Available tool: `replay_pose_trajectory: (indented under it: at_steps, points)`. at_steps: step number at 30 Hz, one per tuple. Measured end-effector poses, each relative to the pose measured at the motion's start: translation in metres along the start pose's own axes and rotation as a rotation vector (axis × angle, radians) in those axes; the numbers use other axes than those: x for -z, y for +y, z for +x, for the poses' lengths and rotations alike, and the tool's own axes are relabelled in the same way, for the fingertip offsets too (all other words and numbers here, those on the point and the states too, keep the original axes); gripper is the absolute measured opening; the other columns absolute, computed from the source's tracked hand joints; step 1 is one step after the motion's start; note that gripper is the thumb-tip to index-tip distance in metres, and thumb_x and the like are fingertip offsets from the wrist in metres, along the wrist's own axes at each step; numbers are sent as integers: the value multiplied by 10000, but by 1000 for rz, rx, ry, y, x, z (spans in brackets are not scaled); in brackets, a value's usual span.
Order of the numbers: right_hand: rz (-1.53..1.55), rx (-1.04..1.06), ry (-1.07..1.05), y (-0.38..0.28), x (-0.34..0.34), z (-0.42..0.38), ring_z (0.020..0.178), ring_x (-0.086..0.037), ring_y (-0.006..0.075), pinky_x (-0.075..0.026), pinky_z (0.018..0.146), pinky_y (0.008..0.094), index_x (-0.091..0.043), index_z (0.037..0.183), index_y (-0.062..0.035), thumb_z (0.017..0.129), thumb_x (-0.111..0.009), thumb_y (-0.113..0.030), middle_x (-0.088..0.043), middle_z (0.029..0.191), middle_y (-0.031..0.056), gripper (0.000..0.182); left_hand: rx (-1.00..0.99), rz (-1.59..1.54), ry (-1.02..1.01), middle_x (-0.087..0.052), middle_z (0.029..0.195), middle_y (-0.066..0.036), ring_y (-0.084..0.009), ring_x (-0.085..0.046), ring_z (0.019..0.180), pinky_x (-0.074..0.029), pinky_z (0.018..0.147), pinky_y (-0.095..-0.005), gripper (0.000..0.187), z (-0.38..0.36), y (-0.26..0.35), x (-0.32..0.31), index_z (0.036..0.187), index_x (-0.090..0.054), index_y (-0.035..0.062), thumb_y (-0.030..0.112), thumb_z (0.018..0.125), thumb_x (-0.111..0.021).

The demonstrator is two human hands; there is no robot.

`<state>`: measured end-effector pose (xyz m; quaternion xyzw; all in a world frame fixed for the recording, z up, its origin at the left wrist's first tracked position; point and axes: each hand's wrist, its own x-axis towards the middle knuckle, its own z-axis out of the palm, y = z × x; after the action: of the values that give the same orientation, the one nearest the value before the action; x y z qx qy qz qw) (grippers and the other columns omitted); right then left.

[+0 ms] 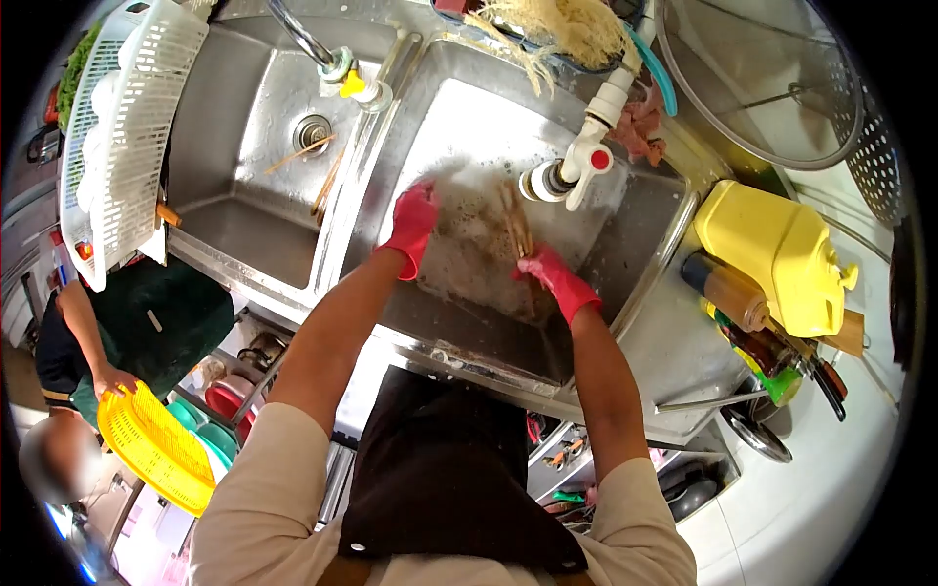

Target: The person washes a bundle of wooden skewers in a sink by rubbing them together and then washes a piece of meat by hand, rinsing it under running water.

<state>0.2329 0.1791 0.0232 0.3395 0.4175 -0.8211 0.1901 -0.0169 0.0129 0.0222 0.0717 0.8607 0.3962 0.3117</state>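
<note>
Both my hands wear pink rubber gloves and are over the right basin (469, 356) of a steel sink. My right hand (557, 277) is closed around a bundle of thin brown chopsticks (516, 220), which points away from me and is slightly blurred. Murky, foamy water (459, 230) lies under and around the bundle. To the left, my left hand (414, 220) is above the water near the basin's left side, its fingers curled together; whatever they hold, if anything, does not show. A few loose chopsticks (301, 154) lie in the left basin (210, 146).
A white tap with a red-dotted handle (591, 161) reaches over the right basin. A white basket (127, 137) stands at left, a yellow jug (772, 254) and bottle (728, 288) at right. Loofah fibre (562, 29) lies behind. At lower left, another person's hand (115, 379) holds a yellow basket (151, 439).
</note>
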Motion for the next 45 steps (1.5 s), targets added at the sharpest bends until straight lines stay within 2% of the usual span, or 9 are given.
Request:
replay_pose_trajectory:
  at_steps: [3, 7, 14, 17, 19, 28, 34, 39, 45]
  points:
    - [83, 58, 588, -14, 3, 10, 584, -542, 150, -449, 454, 305, -548, 1024, -43, 813, -624, -177, -567, 776, 37, 261, -590, 482, 192, -518, 1265, -214, -346, -472, 1202, -356, 1031, -417, 548, 13, 29, -3, 1309, -445, 31, 117, 783, -575]
    - [18, 202, 816, -28, 0, 59, 503, -482, 137, -387, 419, 278, -584, 966, -84, 811, -670, -253, -554, 727, 20, 245, -507, 507, 142, -363, 1408, -222, -363, -384, 1281, -307, 1068, -421, 659, 77, 61, -29, 1388, -370, 102, 148, 774, -603]
    - [76, 9, 484, -12, -11, 108, 633, -507, 157, -447, 570, 333, -600, 953, -77, 838, -614, -331, -582, 815, 50, 279, -512, 382, -296, -522, 1283, -151, -304, -459, 1224, -368, 1008, -441, 443, 68, 8, -67, 1245, -540, 182, 159, 803, -571]
    - [-1162, 77, 976, -16, 12, 100, 815, -549, 197, -470, 747, 381, -586, 1002, -78, 852, -593, -325, -595, 946, 54, 289, -422, 651, -278, -616, 1120, -122, -305, -571, 1050, -453, 885, -429, 340, 26, -2, -49, 1140, -605, 178, 132, 815, -515]
    - [-589, 799, 1039, -18, 43, 98, 975, -567, 230, -445, 900, 410, -569, 1083, -105, 884, -539, -265, -589, 1062, 56, 258, -404, 644, -299, -634, 1071, -124, -313, -599, 988, -474, 845, -422, 309, 5, -9, -37, 1098, -626, 166, 134, 818, -500]
    - [-1515, 550, 559, -94, 79, 123, 854, -607, 287, -465, 810, 416, -613, 1036, -123, 820, -552, -140, -632, 901, 104, 225, -468, 780, -383, -525, 1271, -134, -336, -460, 1213, -377, 991, -457, 506, -30, 11, -15, 1247, -519, 152, 199, 756, -632]
    - [-1261, 657, 742, -37, 10, 76, 1102, -543, 306, -407, 934, 408, -574, 1218, -166, 764, -579, -13, -588, 1198, 114, 480, -326, 605, 163, -357, 1396, -152, -357, -390, 1251, -342, 1010, -498, 806, -42, -40, -20, 1422, -269, 113, 217, 736, -678]
    - [-895, 167, 654, 12, -50, 34, 1167, -502, 317, -371, 978, 366, -227, 1468, -262, 758, -542, 34, -481, 1317, 197, 831, 217, 294, 106, -383, 1325, -208, -391, -422, 1192, -385, 980, -460, 749, -79, -10, -40, 1334, -324, 67, 177, 713, -726]
    - [-650, 73, 544, 43, -72, 10, 1060, -550, 321, -450, 839, 346, -147, 1486, -302, 714, -514, 81, -491, 1293, 205, 937, 44, 469, -101, -454, 1280, -192, -364, -457, 1174, -405, 957, -435, 779, -99, -43, -75, 1346, -347, 57, 243, 706, -749]
